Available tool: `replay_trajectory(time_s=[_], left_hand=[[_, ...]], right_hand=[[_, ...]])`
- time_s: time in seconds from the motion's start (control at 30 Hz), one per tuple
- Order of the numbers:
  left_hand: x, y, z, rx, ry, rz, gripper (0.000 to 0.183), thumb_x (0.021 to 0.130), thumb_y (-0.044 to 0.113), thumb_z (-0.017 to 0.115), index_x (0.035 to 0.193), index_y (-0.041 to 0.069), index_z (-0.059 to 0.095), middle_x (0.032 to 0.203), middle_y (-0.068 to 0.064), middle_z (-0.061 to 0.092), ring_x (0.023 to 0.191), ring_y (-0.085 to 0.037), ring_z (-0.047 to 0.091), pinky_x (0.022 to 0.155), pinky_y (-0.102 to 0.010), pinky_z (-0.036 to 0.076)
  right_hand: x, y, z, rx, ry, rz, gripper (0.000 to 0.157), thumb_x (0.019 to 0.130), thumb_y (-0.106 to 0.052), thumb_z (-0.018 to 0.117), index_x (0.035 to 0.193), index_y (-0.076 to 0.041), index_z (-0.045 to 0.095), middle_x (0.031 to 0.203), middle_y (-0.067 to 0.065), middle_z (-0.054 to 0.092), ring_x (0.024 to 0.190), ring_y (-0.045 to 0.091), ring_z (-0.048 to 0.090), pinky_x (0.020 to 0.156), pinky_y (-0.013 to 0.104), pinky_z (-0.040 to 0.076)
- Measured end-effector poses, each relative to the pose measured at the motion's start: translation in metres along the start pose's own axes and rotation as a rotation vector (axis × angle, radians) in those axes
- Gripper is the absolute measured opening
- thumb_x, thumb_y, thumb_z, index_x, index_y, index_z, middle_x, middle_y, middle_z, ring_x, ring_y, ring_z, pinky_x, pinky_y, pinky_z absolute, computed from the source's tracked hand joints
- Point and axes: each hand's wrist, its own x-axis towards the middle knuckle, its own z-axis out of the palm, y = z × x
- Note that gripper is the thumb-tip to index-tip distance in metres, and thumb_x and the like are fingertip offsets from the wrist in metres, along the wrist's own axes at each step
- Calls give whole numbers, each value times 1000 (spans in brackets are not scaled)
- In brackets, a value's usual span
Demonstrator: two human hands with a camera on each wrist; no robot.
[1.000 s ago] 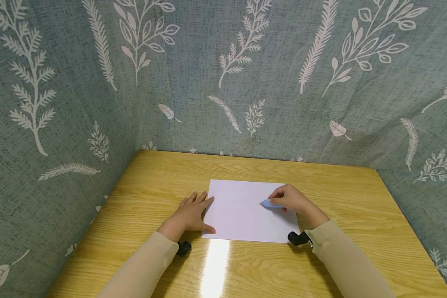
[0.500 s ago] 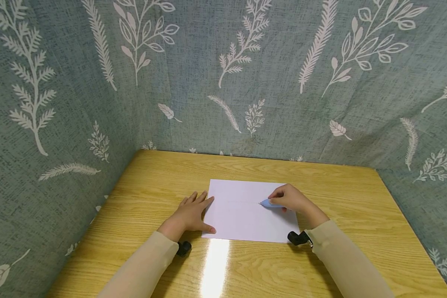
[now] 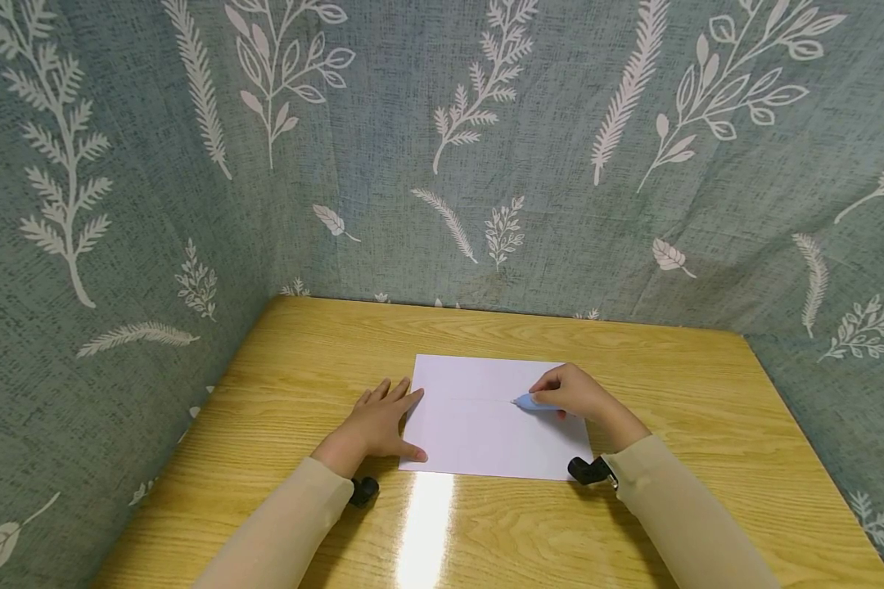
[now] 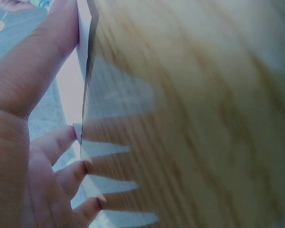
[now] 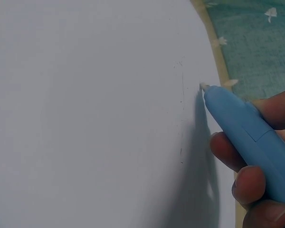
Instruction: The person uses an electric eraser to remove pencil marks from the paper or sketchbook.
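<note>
My right hand point(image 3: 570, 391) grips a thick light-blue electric eraser point(image 3: 536, 402) between thumb and fingers, over the right half of a white sheet of paper point(image 3: 479, 442). In the right wrist view the eraser's small pale tip point(image 5: 204, 87) sits right at the paper, close to a thin, broken dark line point(image 5: 182, 88) with tiny specks around it. From the head view this line runs faintly leftward from the tip. My left hand point(image 3: 376, 425) lies with fingers spread at the sheet's left edge, thumb and index fingertip over the paper, the other fingers toward the wooden table.
The sheet lies on a wood-grain table point(image 3: 324, 343). A grey-green fabric screen point(image 3: 383, 245) with white leaf prints stands along the back and both sides. Black wrist cameras point(image 3: 589, 471) sit at both cuffs. Bright glare shows on the table in front of the paper.
</note>
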Motion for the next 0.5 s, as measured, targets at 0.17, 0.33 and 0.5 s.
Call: replay_trajectory(time_s=[0.17, 0.33, 0.5], left_hand=[[0, 0, 0, -1, -1, 1, 110, 71, 64, 81, 159, 22, 31, 167, -10, 13, 152, -42, 7, 119, -62, 9], [0, 0, 0, -3, -2, 0, 110, 71, 64, 81, 160, 23, 31, 167, -10, 13, 152, -42, 6, 120, -62, 9], [0, 0, 0, -4, 2, 1, 110, 71, 64, 81, 159, 23, 31, 167, -10, 13, 152, -42, 7, 119, -62, 9]], right_hand=[[0, -1, 0, -5, 3, 18, 14, 95, -15, 69, 103, -7, 78, 87, 2, 72, 50, 16, 50, 48, 30, 44], [-1, -2, 0, -5, 3, 6, 15, 95, -14, 69, 103, -6, 78, 87, 3, 72, 50, 15, 50, 48, 31, 45], [0, -1, 0, -2, 1, 8, 16, 95, -15, 69, 104, -6, 78, 88, 3, 72, 51, 15, 50, 50, 32, 47]])
